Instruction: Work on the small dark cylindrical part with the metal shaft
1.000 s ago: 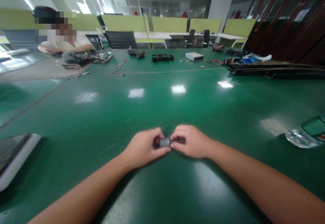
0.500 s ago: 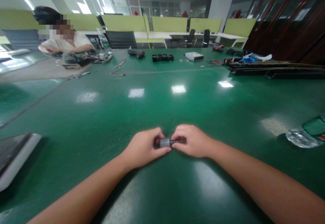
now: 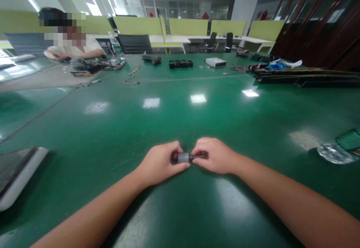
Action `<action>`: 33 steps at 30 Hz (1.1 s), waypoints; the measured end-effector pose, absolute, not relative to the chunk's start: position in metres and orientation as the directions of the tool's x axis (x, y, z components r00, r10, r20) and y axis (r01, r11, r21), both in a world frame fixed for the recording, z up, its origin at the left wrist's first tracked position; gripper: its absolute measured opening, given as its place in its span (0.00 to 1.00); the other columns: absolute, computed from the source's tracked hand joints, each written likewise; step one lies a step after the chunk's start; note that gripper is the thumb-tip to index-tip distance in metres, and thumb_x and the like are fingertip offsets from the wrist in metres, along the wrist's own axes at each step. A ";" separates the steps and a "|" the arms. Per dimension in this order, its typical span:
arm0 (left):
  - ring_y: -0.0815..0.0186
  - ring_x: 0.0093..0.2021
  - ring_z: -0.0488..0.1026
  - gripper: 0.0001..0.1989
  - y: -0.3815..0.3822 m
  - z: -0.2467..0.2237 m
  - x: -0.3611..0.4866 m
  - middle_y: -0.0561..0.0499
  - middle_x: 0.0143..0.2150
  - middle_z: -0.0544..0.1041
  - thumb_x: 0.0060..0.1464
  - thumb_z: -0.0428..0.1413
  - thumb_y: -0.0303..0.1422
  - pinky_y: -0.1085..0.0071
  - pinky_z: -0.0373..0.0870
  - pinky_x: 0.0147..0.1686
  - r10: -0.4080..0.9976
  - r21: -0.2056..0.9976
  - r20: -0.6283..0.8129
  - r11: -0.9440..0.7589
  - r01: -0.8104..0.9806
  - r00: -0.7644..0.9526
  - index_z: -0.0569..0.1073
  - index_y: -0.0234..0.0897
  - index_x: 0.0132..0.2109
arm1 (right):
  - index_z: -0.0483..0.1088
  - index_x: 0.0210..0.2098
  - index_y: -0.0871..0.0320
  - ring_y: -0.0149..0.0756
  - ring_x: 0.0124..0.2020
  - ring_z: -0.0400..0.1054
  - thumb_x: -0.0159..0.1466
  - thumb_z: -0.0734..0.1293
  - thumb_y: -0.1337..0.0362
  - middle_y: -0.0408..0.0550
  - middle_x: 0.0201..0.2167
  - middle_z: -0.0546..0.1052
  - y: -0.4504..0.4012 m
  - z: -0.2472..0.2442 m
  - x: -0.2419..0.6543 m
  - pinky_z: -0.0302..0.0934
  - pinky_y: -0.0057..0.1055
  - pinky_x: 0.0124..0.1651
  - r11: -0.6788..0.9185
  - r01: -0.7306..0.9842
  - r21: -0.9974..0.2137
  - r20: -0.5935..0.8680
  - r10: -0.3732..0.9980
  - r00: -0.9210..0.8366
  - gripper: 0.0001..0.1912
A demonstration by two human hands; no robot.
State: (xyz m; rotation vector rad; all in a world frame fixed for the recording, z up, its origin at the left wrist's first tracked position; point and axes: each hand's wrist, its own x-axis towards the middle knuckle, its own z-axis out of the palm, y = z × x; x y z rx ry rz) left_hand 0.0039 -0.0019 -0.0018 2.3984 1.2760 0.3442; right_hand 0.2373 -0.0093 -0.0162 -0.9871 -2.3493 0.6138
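Near the front middle of the green table (image 3: 174, 124), both hands meet at a small grey cylinder (image 3: 183, 158) with dark ends. My left hand (image 3: 161, 162) wraps round its left part, thumb below and fingers above. A thin dark piece (image 3: 201, 155) runs out from the cylinder's right side, and my right hand (image 3: 215, 155) pinches it between thumb and fingers. The cylinder lies level, pointing left to right. Its left end is partly hidden by my left hand, and the right end of the thin piece sits under my right fingers.
A white-edged device (image 3: 26, 176) lies at left, crinkled foil (image 3: 336, 154) at right. Along the back are a black block (image 3: 180, 64), a white box (image 3: 215, 62), a cable (image 3: 131, 78) and dark long strips (image 3: 303, 76). A person (image 3: 74, 47) sits at back left.
The whole view has shifted very slightly. Both hands keep their grip on the cylinder and its thin dark piece, with almost no movement.
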 end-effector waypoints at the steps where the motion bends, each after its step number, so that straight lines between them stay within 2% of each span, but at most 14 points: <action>1: 0.65 0.29 0.73 0.16 -0.002 -0.002 0.004 0.54 0.31 0.77 0.51 0.60 0.47 0.72 0.60 0.28 0.834 0.459 0.027 -0.501 0.734 0.552 0.71 0.40 0.37 | 0.77 0.36 0.58 0.33 0.33 0.67 0.61 0.71 0.67 0.45 0.31 0.75 -0.009 -0.016 0.238 0.57 0.28 0.37 0.634 0.516 -0.576 0.282 0.747 -0.603 0.04; 11: 0.66 0.29 0.72 0.15 -0.002 -0.001 0.003 0.55 0.30 0.77 0.52 0.61 0.46 0.72 0.60 0.29 0.830 0.476 0.027 -0.501 0.723 0.558 0.72 0.40 0.37 | 0.76 0.35 0.57 0.33 0.34 0.68 0.60 0.71 0.65 0.44 0.31 0.76 -0.009 -0.017 0.242 0.57 0.31 0.42 0.653 0.538 -0.533 0.288 0.738 -0.611 0.04; 33: 0.66 0.29 0.71 0.16 -0.001 -0.002 0.001 0.55 0.31 0.76 0.52 0.61 0.47 0.73 0.60 0.29 0.821 0.468 0.016 -0.511 0.721 0.571 0.71 0.39 0.38 | 0.75 0.32 0.57 0.31 0.31 0.68 0.56 0.71 0.68 0.41 0.27 0.75 -0.006 -0.016 0.251 0.58 0.30 0.41 0.621 0.558 -0.550 0.267 0.765 -0.587 0.03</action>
